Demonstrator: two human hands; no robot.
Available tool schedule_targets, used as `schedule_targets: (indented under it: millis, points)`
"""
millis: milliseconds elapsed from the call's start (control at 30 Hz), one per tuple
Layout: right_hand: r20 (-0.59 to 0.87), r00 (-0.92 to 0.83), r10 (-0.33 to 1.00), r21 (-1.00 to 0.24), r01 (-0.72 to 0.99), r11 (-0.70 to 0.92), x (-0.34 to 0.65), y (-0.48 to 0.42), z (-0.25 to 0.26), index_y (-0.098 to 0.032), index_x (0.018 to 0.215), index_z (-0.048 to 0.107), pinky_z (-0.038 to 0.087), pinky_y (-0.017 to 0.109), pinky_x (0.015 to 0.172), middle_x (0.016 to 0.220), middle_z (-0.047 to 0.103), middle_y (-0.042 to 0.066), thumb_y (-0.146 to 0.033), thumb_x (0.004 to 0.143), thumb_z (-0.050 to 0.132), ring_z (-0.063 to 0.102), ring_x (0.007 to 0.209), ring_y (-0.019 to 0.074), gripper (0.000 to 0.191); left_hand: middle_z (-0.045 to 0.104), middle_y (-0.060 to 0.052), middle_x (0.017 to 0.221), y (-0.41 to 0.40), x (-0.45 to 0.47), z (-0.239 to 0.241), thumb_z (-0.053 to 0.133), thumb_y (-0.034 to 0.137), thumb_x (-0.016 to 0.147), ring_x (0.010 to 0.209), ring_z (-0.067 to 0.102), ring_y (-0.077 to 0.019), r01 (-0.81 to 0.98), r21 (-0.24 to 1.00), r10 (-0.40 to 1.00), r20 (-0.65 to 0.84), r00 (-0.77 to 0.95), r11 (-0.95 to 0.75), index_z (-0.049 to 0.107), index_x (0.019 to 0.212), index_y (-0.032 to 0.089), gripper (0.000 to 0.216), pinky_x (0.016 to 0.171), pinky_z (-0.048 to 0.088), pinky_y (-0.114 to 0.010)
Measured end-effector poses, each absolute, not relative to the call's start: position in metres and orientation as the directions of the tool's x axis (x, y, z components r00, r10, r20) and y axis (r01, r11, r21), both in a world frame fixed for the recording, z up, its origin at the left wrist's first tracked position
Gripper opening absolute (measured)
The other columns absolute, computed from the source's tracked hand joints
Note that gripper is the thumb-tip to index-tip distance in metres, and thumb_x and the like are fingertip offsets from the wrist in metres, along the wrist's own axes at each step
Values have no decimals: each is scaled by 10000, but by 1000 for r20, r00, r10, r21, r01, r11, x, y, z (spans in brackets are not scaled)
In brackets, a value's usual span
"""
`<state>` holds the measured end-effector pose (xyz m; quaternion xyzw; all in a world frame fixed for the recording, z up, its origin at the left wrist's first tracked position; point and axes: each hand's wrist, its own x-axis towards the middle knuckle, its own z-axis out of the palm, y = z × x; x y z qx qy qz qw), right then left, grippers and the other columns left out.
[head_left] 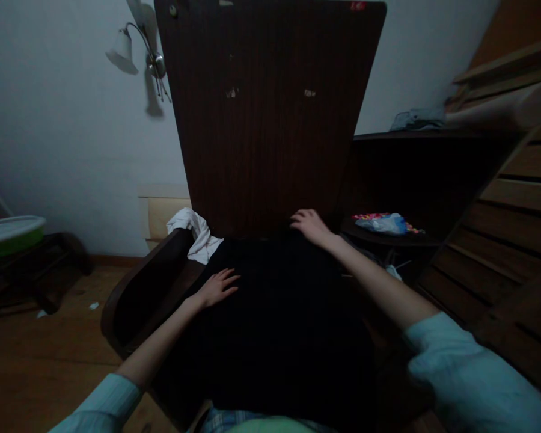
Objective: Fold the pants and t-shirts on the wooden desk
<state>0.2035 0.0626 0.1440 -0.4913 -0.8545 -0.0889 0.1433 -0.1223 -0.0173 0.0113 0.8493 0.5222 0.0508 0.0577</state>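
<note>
A black cloth (279,325) lies spread out in front of me, its folds and edges hard to make out in the dim light. On its left side rests my left hand (217,288), flat with the fingers apart. Farther off, my right hand (312,227) touches or hovers over the cloth's far right part, fingers stretched and slightly bent; nothing shows in them. A white cloth (196,231) hangs over the dark armrest (135,282) to the left of the black cloth.
A tall dark wooden board (270,120) rises behind the black cloth. At right, a dark shelf (401,137) holds a plastic packet (385,224). Wooden slats (514,222) lean along the right side. At left stands a green tub (13,237) with a pale lid; a wall lamp (122,53) hangs above.
</note>
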Motion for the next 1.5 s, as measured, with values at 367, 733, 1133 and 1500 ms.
schedule_targets:
  millis: [367, 733, 1133, 1500]
  points:
    - [217, -184, 959, -227, 945, 233, 213, 26, 92, -152, 1039, 537, 417, 383, 804, 1040, 580, 148, -517, 659, 592, 524, 987, 298, 530, 592, -98, 1022, 3, -84, 48, 358, 331, 848, 952, 561, -227, 905, 228, 933, 89, 348, -359, 627, 928, 166, 326, 808, 425, -321]
    - [226, 96, 969, -751, 651, 111, 227, 50, 103, -191, 544, 427, 427, 232, 542, 559, 553, 1, -218, 728, 471, 557, 591, 137, 191, 612, -119, 1054, 68, 21, 47, 701, 335, 579, 976, 557, -260, 788, 440, 893, 79, 444, -431, 536, 1115, 97, 609, 814, 437, -300]
    - [164, -89, 982, -533, 830, 164, 240, 32, 116, -171, 693, 571, 439, 266, 585, 718, 634, 48, -329, 566, 697, 574, 665, 184, 238, 619, -60, 1015, 86, 48, 100, 497, 176, 727, 1024, 509, -239, 709, 563, 905, 227, 360, -424, 626, 983, 194, 287, 882, 380, -323]
    - [420, -383, 823, -478, 677, 559, 237, -6, 162, -195, 1014, 552, 427, 270, 768, 995, 599, 33, -259, 661, 583, 548, 895, 169, 360, 531, -56, 1170, 85, 43, 96, 154, 381, 891, 894, 594, -126, 268, 937, 907, 101, 408, -224, 335, 1263, 254, 433, 726, 480, -248]
